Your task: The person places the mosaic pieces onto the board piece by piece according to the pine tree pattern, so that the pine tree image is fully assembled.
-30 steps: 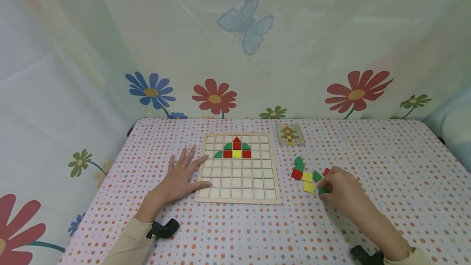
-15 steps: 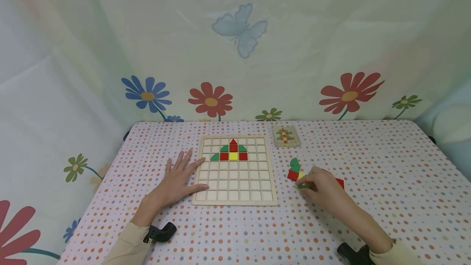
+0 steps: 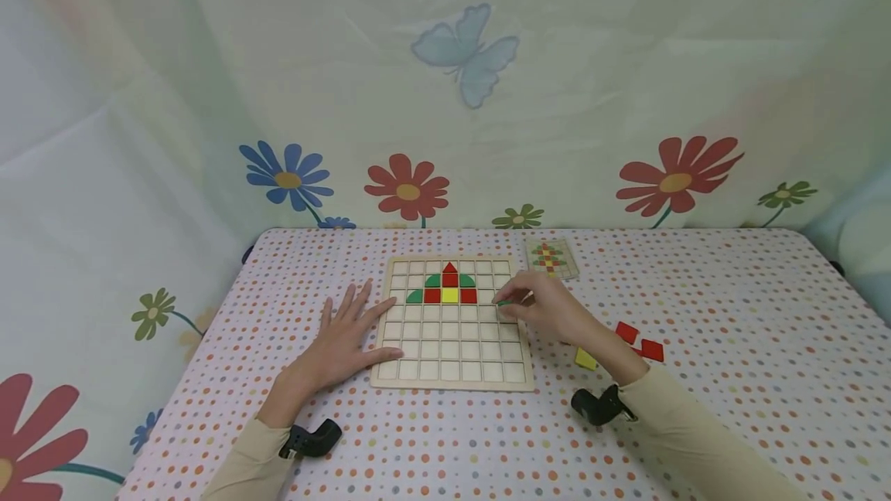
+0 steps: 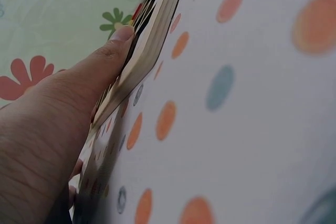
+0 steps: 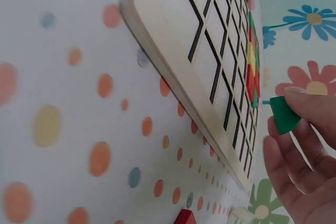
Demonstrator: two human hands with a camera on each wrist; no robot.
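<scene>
My right hand (image 3: 546, 308) pinches a green quarter-circle tile (image 5: 284, 115) between thumb and fingers, over the right side of the wooden grid board (image 3: 448, 369). With fingers spread, my left hand (image 3: 341, 346) rests at the board's left edge; its thumb (image 4: 107, 59) lies on the rim in the left wrist view. Set in the upper cells are a red triangle (image 3: 449, 267), a red square (image 3: 450, 281) below it, green rounded tiles (image 3: 414, 297) and a lower row with a yellow square (image 3: 450, 295) between two red squares.
A small pattern card (image 3: 551, 257) lies behind the board's right corner. Loose red tiles (image 3: 652, 350) and a yellow tile (image 3: 585, 359) lie to the right, partly hidden by my right forearm. A dotted cloth (image 3: 431, 447) covers the table; a flowered curtain hangs behind.
My right hand picked up the green tile from the loose pieces and carried it left to above the board. The left hand stays put on the board's edge.
</scene>
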